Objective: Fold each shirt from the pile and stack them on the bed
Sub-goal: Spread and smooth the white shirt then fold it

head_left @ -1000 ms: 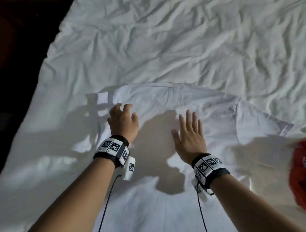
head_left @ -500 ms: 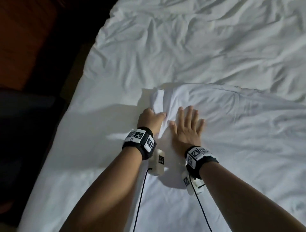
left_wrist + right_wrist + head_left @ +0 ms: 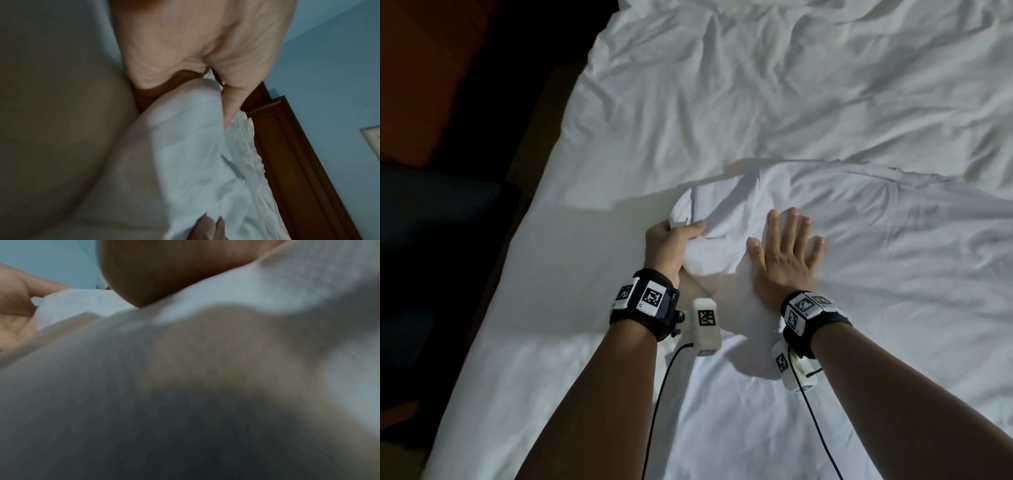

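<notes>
Lying spread across the rumpled white bed sheet (image 3: 756,102), the white cotton shirt (image 3: 893,246) occupies the near right part of the bed; its right portion and its lower hem run out of the head view. Left hand (image 3: 667,246): fingers curled round a bunched fold at the shirt's left edge, lifting it off the sheet; the left wrist view shows a thumb (image 3: 232,104) pressed against that white fold (image 3: 195,154). Right hand (image 3: 787,253): laid flat on the shirt just beside the lifted fold, fingers straight and slightly spread. Black wristbands (image 3: 645,299) on both wrists carry square black-and-white coded markers; no readable writing or brand appears anywhere. White camera modules (image 3: 705,325) with black cables hang below each wrist. In the right wrist view, blurred cloth fills most of the frame, with the right hand's fingers hidden. A dark wooden headboard (image 3: 298,162) stands against a blue wall (image 3: 329,56).
</notes>
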Demonstrator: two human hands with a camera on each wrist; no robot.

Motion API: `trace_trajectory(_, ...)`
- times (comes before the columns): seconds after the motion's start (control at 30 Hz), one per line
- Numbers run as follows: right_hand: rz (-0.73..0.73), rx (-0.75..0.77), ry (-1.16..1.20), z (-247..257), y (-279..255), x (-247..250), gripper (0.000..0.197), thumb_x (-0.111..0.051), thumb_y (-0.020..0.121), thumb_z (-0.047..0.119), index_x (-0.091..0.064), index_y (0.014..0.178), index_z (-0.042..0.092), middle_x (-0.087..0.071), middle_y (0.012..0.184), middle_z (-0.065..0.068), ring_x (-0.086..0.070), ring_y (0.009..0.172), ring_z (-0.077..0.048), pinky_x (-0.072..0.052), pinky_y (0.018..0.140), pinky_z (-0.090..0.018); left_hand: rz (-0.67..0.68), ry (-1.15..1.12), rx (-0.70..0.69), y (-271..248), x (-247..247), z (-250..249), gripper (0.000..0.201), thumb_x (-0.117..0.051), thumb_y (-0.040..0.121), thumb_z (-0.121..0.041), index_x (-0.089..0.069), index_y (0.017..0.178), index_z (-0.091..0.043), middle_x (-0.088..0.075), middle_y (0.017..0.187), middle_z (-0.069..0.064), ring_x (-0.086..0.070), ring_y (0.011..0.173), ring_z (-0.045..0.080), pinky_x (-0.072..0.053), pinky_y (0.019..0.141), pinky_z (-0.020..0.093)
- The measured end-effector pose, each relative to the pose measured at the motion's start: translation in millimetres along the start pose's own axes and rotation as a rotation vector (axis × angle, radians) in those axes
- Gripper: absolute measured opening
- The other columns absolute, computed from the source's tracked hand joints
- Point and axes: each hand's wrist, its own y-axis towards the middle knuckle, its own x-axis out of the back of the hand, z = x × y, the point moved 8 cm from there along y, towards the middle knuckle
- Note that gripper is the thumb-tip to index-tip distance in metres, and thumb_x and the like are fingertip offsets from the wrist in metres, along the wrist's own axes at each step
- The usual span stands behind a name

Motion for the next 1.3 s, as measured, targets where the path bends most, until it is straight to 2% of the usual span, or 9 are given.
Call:
trace_trajectory(0.17, 0.013, 0.002, 0.011, 0.0, -0.8, 0.0, 0.069, -0.006, 0.101, 0.066, 0.021, 0.158, 0.037, 0.035, 0.163, 0.004, 0.036, 0.148, -0.019, 0.023, 0.120, -0.051, -0.276, -0.017, -0.007, 1.1, 45.2, -1.5, 0.023, -0.073, 0.084, -0.010, -0.061, 0.065, -0.011, -0.055, 0.063, 0.002, -0.052, 0.060, 0.019, -0.042, 0.063, 0.030)
trace_trajectory(0.27, 0.020, 0.001, 0.009, -0.3, -1.1, -0.5, 0.069, -0.006, 0.101, 0.066, 0.021, 0.158, 0.036, 0.036, 0.163, 0.004, 0.037, 0.148, -0.018, 0.022, 0.120, -0.051, -0.309, -0.108, 0.068, 4.4, 58.2, 6.4, 0.020, -0.074, 0.071, -0.025, -0.061, 0.075, -0.010, -0.055, 0.074, 0.007, -0.055, 0.072, 0.022, -0.046, 0.071, 0.035)
trace_trajectory(0.4, 0.018, 0.001, 0.010, -0.2, -0.9, -0.7, 0.069, -0.006, 0.102, 0.066, 0.021, 0.158, 0.036, 0.036, 0.162, 0.004, 0.037, 0.148, -0.019, 0.022, 0.120, -0.051, -0.166, -0.016, 0.114, 6.4, 46.4, -0.8, 0.059, -0.084, 0.056, -0.055, -0.078, 0.100, -0.017, -0.077, 0.100, 0.001, -0.072, 0.096, 0.027, -0.058, 0.091, 0.047)
trace_trajectory(0.6, 0.016, 0.004, 0.019, -1.2, -0.8, -1.9, 0.070, -0.005, 0.101, 0.067, 0.021, 0.158, 0.037, 0.036, 0.163, 0.004, 0.037, 0.148, -0.019, 0.021, 0.120, -0.052, -0.310, 0.212, -0.104, 12.1, 50.1, -18.4, 0.035, -0.073, 0.088, -0.019, -0.053, 0.063, -0.007, -0.054, 0.056, -0.013, -0.052, 0.065, 0.022, -0.044, 0.070, 0.029)
trace_trajectory(0.73, 0.018, 0.007, 0.017, -0.9, 0.3, -2.6, 0.070, -0.004, 0.101, 0.067, 0.021, 0.158, 0.036, 0.037, 0.162, 0.004, 0.038, 0.147, -0.019, 0.023, 0.120, -0.051, -0.243, 0.173, 0.014, 5.7, 46.3, -5.5, 0.034, -0.076, 0.088, -0.042, -0.067, 0.092, -0.010, -0.065, 0.080, -0.004, -0.061, 0.076, 0.018, -0.048, 0.073, 0.034)
trace_trajectory(0.9, 0.005, 0.008, 0.017, -0.8, 0.3, -2.5, 0.070, -0.006, 0.102, 0.067, 0.019, 0.159, 0.035, 0.035, 0.163, 0.004, 0.037, 0.148, -0.019, 0.024, 0.119, -0.050, -0.196, 0.263, -0.053, -3.4, 50.3, 5.9, 0.015, -0.078, 0.077, -0.002, -0.070, 0.090, -0.002, -0.072, 0.080, 0.006, -0.070, 0.077, 0.024, -0.061, 0.081, 0.044)
trace_trajectory(1.17, 0.001, 0.009, 0.011, -1.6, 1.1, -4.4, 0.070, -0.006, 0.101, 0.067, 0.020, 0.158, 0.036, 0.036, 0.163, 0.004, 0.037, 0.148, -0.019, 0.023, 0.119, -0.051, -0.254, 0.384, -0.073, 5.3, 60.7, -17.4, 0.040, -0.080, 0.080, -0.040, -0.052, 0.066, -0.014, -0.054, 0.064, -0.002, -0.054, 0.068, 0.024, -0.040, 0.063, 0.031)
trace_trajectory(1.23, 0.002, 0.005, 0.004, -1.2, 1.0, -4.3, 0.070, -0.005, 0.101, 0.067, 0.021, 0.158, 0.036, 0.037, 0.162, 0.004, 0.038, 0.148, -0.019, 0.023, 0.120, -0.052, -0.414, 0.652, -0.201, 2.4, 62.4, -43.0, 0.006, -0.069, 0.085, -0.019, -0.066, 0.089, -0.015, -0.069, 0.088, 0.005, -0.065, 0.088, 0.032, -0.044, 0.070, 0.030)
trace_trajectory(1.3, -0.002, 0.003, 0.000, -0.9, 0.6, -4.2, 0.070, -0.005, 0.101, 0.067, 0.021, 0.158, 0.035, 0.037, 0.162, 0.003, 0.038, 0.148, -0.019, 0.023, 0.120, -0.052, -0.548, 0.852, -0.301, -5.4, 56.4, -58.8, 0.033, -0.058, 0.089, -0.009, -0.058, 0.123, -0.012, -0.062, 0.125, 0.014, -0.058, 0.115, 0.039, -0.048, 0.085, 0.041)
